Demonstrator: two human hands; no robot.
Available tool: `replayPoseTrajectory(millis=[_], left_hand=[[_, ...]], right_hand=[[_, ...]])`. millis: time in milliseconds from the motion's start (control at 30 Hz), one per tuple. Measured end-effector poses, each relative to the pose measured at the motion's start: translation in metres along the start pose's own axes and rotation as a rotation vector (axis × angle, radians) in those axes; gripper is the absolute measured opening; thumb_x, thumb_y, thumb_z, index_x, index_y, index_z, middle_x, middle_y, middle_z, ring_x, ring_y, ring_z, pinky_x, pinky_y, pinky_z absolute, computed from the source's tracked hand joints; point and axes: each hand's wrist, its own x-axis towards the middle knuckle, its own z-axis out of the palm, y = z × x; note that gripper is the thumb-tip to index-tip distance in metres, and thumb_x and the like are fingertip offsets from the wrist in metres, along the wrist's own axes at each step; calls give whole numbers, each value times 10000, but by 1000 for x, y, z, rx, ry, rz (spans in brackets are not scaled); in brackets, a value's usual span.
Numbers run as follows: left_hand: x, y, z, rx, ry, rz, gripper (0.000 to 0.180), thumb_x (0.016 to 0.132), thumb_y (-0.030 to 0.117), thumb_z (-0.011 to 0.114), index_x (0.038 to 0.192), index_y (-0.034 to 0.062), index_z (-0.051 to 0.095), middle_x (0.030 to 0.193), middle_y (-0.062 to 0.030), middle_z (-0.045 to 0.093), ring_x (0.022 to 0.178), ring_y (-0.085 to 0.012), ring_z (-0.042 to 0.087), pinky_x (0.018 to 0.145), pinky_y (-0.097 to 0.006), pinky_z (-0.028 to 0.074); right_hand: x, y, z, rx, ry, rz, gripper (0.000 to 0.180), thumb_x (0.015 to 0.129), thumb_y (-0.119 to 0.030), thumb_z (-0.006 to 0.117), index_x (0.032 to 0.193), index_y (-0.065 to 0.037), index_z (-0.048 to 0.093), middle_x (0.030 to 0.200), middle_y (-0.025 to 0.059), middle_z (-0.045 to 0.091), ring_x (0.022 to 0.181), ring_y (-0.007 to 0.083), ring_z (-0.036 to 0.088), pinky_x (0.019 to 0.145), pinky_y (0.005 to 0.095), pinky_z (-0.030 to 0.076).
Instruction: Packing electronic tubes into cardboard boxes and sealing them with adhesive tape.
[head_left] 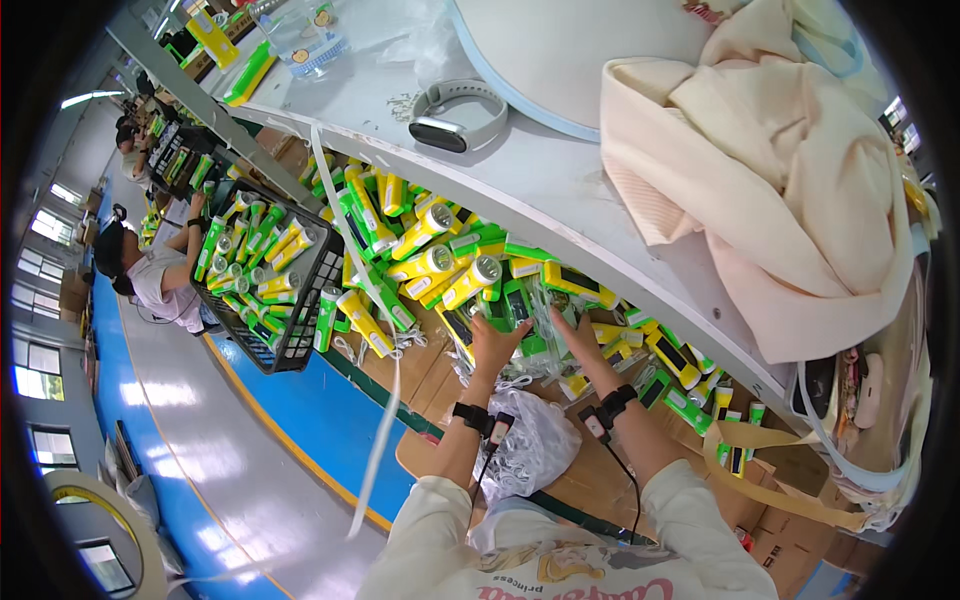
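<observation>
Both my hands are over a heap of green and yellow flashlights on the brown cardboard-covered bench. My left hand [493, 345] has its thumb stretched toward the right, with its fingers partly hidden, and closes on the near side of a clear plastic bag [540, 338]. Something green shows through that bag. On its other side, my right hand [577, 340] grips the plastic. A green flashlight with a dark panel [516, 298] lies just beyond my left thumb; I cannot tell whether it is inside the bag. Yellow flashlights [472, 283] lie beside it.
A crumpled pile of clear bags [525, 440] lies close to my body. At left stands a black crate [322, 290] full of flashlights, with another person [165, 275] beyond. Above the heap, a grey shelf [375, 120] carries a wristband [458, 115] and cream cloth [760, 180].
</observation>
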Motion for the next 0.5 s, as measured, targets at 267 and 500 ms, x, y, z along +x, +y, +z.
replayPoseTrajectory(millis=[267, 500], left_hand=[[-31, -19, 6, -392, -198, -101, 839, 604, 315, 842, 1112, -68, 296, 1059, -203, 517, 950, -241, 549, 768, -333, 485], [-89, 6, 28, -731, -420, -213, 788, 703, 149, 774, 1258, -5, 236, 1100, -123, 552, 962, -173, 567, 816, -300, 489]], right_hand=[[-33, -47, -22, -44, -324, 211, 939, 724, -486, 695, 1357, 52, 257, 1339, 188, 389, 1231, 257, 396, 1003, 345, 326], [-68, -105, -61, -236, -402, 464, 968, 720, -509, 685, 1385, 28, 229, 1364, 175, 371, 1252, 253, 369, 1013, 339, 309]])
